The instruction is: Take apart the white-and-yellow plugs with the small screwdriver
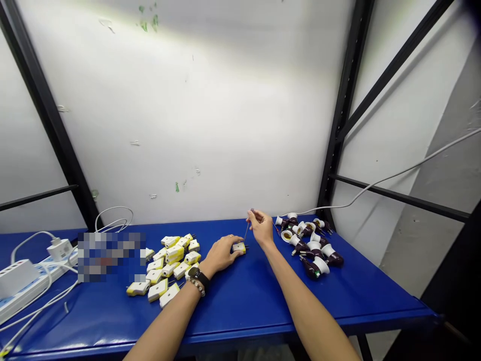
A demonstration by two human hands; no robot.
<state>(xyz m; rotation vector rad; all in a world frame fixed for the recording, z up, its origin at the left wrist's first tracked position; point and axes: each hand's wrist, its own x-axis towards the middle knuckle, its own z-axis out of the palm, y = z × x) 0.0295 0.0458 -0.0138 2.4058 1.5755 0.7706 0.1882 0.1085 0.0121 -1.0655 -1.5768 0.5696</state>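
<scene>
Power strip [30, 286] at lower left on a blue table [240, 306], left hand [221, 254] with fingers [235, 241] closed down on a white-and-yellow plug [239, 247] at centre, right hand [262, 227] pinching a thin screwdriver [246, 231] just above it, matching plugs [175, 260] heaped left of centre, dark lamp holders [310, 245] right of centre

No writing can be read anywhere. The white power strip [32, 286] near the left edge of the blue desk [240, 306] and the white charger [59, 249] on it show only tiny marks, too small to make out. The pixelated patch [110, 255] beside the yellow-and-white plugs [175, 260] hides whatever lies beneath it.
</scene>
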